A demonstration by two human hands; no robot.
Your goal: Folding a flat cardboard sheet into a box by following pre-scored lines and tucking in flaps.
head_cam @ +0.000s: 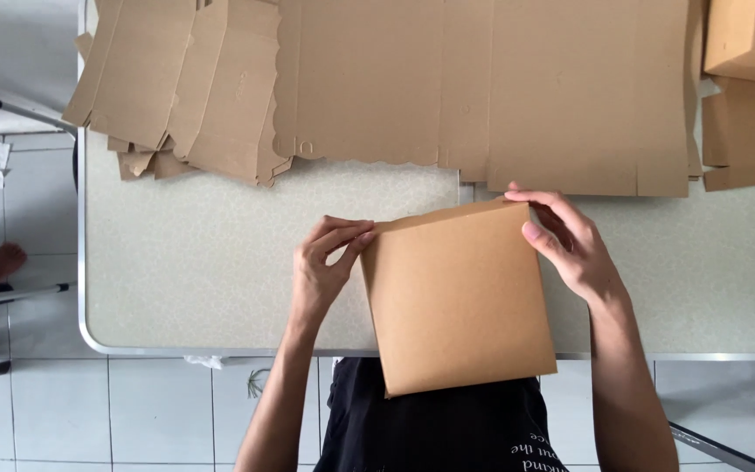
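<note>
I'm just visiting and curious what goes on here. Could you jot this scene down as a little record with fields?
Left hand: pinches the box's upper left corner
Right hand: grips the box's upper right corner
Box: plain brown cardboard, held over the table's near edge
Table: pale, speckled, metal-rimmed
Flat cardboard: unfolded sheets along the far side
Floor: white tiles

This looks like a small packing place where boxes get made. A folding table [220, 288] with a speckled top and a metal rim stands on a floor of white tiles [54, 402]. Along its far edge lie many flat cardboard box sheets [482, 87], cut and creased but not folded up. At the far right corner sit folded-up cardboard boxes [749, 39]. Another person's bare foot [2, 262] shows by the left side.
</note>
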